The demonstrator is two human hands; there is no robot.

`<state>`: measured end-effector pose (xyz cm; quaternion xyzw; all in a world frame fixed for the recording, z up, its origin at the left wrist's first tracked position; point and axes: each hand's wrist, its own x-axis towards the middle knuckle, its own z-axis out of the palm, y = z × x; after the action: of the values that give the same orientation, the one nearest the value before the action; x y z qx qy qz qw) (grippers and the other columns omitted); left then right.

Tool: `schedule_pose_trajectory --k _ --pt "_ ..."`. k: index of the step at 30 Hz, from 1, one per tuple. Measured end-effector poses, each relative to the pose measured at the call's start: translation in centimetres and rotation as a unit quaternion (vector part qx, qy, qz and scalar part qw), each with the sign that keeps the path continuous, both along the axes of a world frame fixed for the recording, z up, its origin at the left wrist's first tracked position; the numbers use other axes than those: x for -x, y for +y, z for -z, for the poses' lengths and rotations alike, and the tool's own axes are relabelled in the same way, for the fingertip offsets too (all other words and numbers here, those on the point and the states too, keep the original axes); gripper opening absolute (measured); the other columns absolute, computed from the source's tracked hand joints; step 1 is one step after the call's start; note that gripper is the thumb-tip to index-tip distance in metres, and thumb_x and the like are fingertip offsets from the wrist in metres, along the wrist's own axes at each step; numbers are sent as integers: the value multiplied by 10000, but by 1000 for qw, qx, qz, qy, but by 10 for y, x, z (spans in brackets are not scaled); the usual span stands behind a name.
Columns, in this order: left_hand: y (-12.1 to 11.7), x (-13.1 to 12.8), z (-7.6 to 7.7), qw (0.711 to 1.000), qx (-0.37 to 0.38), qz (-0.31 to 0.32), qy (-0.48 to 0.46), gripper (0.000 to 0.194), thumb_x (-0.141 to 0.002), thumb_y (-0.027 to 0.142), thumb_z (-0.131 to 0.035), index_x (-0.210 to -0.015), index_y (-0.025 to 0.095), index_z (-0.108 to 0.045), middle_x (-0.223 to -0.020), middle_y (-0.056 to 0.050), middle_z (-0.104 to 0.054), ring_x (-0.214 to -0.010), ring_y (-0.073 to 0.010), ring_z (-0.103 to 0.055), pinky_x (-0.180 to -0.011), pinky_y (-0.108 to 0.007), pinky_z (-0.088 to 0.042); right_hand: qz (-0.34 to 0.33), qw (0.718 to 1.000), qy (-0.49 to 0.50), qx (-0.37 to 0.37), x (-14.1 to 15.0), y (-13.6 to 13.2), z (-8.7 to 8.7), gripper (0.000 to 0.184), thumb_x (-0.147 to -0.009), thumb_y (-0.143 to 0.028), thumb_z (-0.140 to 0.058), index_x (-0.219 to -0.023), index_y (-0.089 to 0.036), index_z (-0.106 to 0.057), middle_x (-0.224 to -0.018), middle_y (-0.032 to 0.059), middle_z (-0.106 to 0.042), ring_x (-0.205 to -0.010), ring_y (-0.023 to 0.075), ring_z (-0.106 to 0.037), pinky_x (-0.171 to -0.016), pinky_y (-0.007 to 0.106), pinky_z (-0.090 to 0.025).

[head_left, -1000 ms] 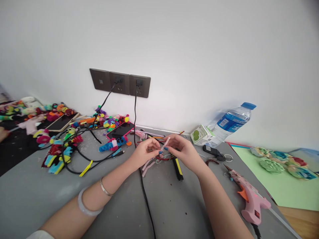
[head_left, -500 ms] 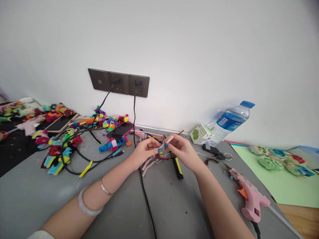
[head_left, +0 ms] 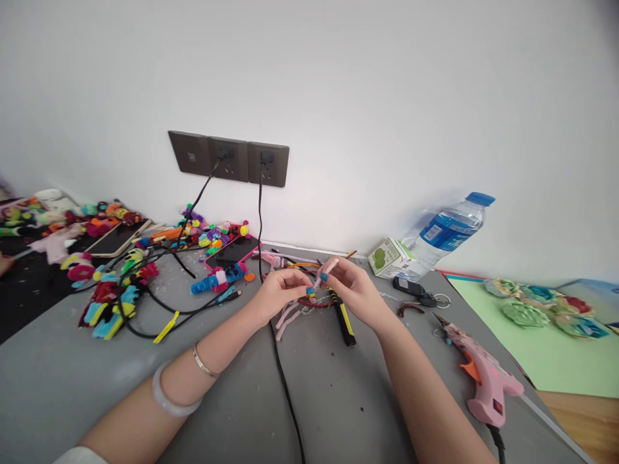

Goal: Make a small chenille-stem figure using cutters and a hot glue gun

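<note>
Over the middle of the grey table, my left hand [head_left: 285, 292] and my right hand [head_left: 347, 287] nearly meet. A short, pale pink pipe cleaner [head_left: 329, 266] is pinched between my right thumb and fingers, its tip pointing up. My left fingertips are closed at its lower end, with a small yellow bit showing beside the thumb. Below my hands lie loose pink pipe cleaner pieces [head_left: 287, 322] and a black-and-yellow tool [head_left: 345, 322], whose top end my right hand partly hides.
A pink glue gun [head_left: 491, 380] lies at right, near keys [head_left: 413, 291], a juice carton [head_left: 387, 259] and a tilted water bottle [head_left: 447, 229]. Fuzzy craft figures [head_left: 113, 296], phones [head_left: 235, 251] and looped black cables [head_left: 145, 335] crowd the left. Another person's hand [head_left: 6, 263] shows far left.
The pink pipe cleaner has turned slightly between my fingers, and my hands have shifted only a little. At far left, the other person's hand has moved in and out of view.
</note>
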<state>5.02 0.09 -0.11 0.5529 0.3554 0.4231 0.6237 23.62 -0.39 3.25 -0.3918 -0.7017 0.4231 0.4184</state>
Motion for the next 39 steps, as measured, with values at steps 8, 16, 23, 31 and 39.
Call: schedule_pose_trajectory --k 8,16,23,31,39 --pt "-5 -1 -7 998 13 56 -15 331 -667 324 -800 -777 157 -537 -698 24 -584 -604 -81 -512 -586 -209 -383 -14 1000 2 23 3 1 3 114 -857 -296 -570 -813 -203 -520 -789 0 -543 -738 147 -528 -698 265 -434" --pt "-7 0 -6 987 94 118 -58 362 -676 390 -811 -858 142 -620 -775 -26 -637 -651 -99 -528 -601 -226 -367 -74 989 66 112 6 -4 -4 235 -862 -392 -619 -789 -209 -492 -714 -23 -514 -649 126 -499 -623 254 -394" --pt "-9 -1 -3 980 131 116 -99 334 -737 446 -758 -728 130 -651 -674 -1 -556 -592 -73 -450 -593 -221 -359 -121 982 63 132 9 -8 -8 282 -880 -442 -615 -781 -204 -501 -708 -13 -531 -677 129 -492 -638 254 -389" --pt "-9 -2 -4 977 148 108 -111 315 -664 368 -825 -783 130 -658 -702 -3 -584 -592 -75 -484 -574 -223 -353 -82 988 76 107 7 -7 -7 239 -877 -416 -615 -833 -212 -499 -754 -28 -466 -653 111 -437 -593 238 -349" --pt "-6 -3 0 977 141 94 -132 330 -646 372 -838 -723 131 -626 -671 5 -575 -589 -77 -490 -592 -227 -369 -88 989 66 98 9 -7 -6 241 -888 -420 -606 -827 -210 -505 -766 -18 -470 -674 120 -445 -610 246 -371"
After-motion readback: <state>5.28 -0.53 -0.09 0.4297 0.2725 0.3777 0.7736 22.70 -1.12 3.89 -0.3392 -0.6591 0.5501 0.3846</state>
